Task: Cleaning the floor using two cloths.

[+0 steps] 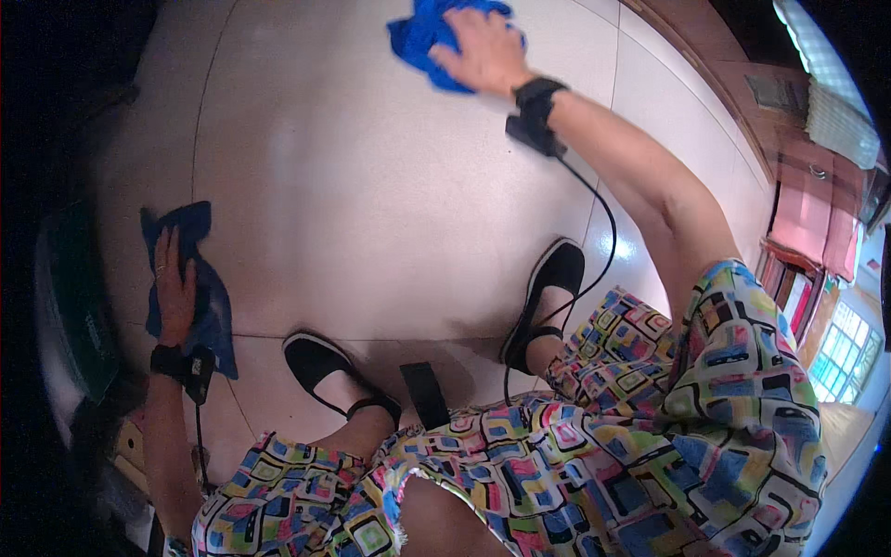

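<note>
My right hand (484,48) reaches out to the far side of the pale tiled floor. It presses down on a crumpled bright blue cloth (422,35), its fingers spread over the fabric. Low on the left, my left hand (174,288) lies flat on a darker blue cloth (213,302), with the fingers stretched out along it. That cloth is spread longer and shows on both sides of the hand. Black bands with small boxes and cables sit on both wrists.
Smooth light floor tiles (371,176) with thin joints lie between the hands. My feet in black shoes (320,362) stand on them. A dark green box-like object (83,306) is at the left edge. Wooden furniture (798,186) lines the right, and a shelf of books (789,292) stands there.
</note>
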Tool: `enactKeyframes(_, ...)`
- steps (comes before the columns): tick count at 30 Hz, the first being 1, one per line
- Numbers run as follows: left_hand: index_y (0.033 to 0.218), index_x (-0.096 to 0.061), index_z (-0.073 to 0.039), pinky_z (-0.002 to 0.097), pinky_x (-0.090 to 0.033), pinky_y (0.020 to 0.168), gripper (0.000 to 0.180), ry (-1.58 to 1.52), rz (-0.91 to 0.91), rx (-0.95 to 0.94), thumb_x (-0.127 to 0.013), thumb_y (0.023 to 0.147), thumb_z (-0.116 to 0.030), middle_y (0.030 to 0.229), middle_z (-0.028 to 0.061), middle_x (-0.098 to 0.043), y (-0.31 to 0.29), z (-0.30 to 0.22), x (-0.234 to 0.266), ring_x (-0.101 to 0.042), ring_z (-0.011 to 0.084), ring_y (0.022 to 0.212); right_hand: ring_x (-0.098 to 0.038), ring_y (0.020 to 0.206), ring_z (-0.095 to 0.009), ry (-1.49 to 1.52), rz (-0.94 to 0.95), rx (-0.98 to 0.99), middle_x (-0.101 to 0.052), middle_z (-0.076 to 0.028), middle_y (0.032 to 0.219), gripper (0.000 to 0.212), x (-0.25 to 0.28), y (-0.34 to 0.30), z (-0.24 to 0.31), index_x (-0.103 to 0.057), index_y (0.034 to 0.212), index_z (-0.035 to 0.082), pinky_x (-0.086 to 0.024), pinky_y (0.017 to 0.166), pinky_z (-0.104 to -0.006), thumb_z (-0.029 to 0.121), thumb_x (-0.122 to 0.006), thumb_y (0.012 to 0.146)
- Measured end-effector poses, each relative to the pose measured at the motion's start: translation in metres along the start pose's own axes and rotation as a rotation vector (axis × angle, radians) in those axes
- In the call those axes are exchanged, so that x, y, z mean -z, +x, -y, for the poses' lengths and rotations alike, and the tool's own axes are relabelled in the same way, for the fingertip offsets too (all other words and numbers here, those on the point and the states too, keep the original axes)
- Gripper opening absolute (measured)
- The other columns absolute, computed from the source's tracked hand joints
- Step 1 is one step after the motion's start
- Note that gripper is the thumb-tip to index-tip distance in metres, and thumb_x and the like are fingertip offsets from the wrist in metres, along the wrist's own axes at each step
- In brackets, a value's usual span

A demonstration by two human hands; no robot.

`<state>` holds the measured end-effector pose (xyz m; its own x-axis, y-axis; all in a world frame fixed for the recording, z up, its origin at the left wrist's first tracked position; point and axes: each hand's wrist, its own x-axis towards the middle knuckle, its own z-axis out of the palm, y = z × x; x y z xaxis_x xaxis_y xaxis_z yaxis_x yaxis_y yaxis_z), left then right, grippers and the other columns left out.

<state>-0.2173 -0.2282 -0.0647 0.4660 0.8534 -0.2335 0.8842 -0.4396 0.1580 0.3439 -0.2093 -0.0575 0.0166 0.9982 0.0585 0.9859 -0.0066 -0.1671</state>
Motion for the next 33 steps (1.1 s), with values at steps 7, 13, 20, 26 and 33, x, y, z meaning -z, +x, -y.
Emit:
enactKeyframes(7, 0.145, -0.032, -0.013, 0.0423, -0.019, 0.115, 0.048, 0.015, -0.039, -0.038, -0.044, 0.099, -0.020, 0.151, 0.0137, -0.027, -0.010, 0.005, -0.004, -0.024, 0.0316, 0.140, -0.038, 0.128, -0.035, 0.204, 0.298, 0.708, -0.045, -0.009, 0.137, 0.063, 0.019, -0.157, 0.064, -0.050, 0.130, 0.016, -0.031, 0.101, -0.0497, 0.035, -0.070, 0.074)
enactKeyframes(13, 0.144, -0.034, -0.013, 0.0411, -0.019, 0.115, 0.048, -0.014, -0.041, -0.034, -0.044, 0.098, -0.021, 0.151, 0.0136, -0.028, -0.009, 0.005, -0.007, -0.026, 0.0320, 0.139, -0.042, 0.129, -0.026, 0.281, 0.525, 1.018, -0.051, -0.002, 0.134, 0.049, 0.048, -0.209, -0.002, -0.057, 0.121, 0.022, -0.030, 0.105, -0.0480, 0.018, -0.066, 0.073)
enactKeyframes(20, 0.145, -0.033, -0.012, 0.0406, -0.020, 0.115, 0.048, -0.033, -0.033, -0.051, -0.044, 0.098, -0.021, 0.152, 0.0141, -0.026, -0.004, 0.005, -0.003, -0.025, 0.0325, 0.139, -0.043, 0.127, -0.028, -0.173, 0.228, 0.195, -0.049, -0.010, 0.137, 0.061, 0.056, -0.144, -0.167, -0.047, 0.135, 0.017, -0.034, 0.103, -0.0476, 0.040, -0.065, 0.082)
enactKeyframes(26, 0.145, -0.030, -0.009, 0.0436, -0.016, 0.115, 0.049, -0.003, -0.026, -0.022, -0.042, 0.099, -0.016, 0.152, 0.0167, -0.023, -0.013, 0.005, 0.005, -0.022, 0.0347, 0.140, -0.052, 0.110, -0.035, 0.020, -0.128, -0.098, -0.057, -0.015, 0.117, 0.056, 0.007, -0.106, -0.049, -0.056, 0.117, 0.007, -0.038, 0.092, -0.0511, 0.041, -0.068, 0.074)
enactKeyframes(33, 0.147, -0.027, -0.011, 0.0451, -0.016, 0.116, 0.050, -0.046, -0.007, 0.064, -0.041, 0.098, -0.012, 0.153, 0.0146, -0.020, -0.023, -0.014, 0.011, -0.020, 0.0332, 0.141, -0.045, 0.113, -0.032, 0.226, -0.043, 0.589, -0.054, -0.010, 0.121, 0.053, 0.006, -0.048, 0.089, -0.058, 0.117, 0.011, -0.036, 0.088, -0.0492, 0.031, -0.068, 0.068)
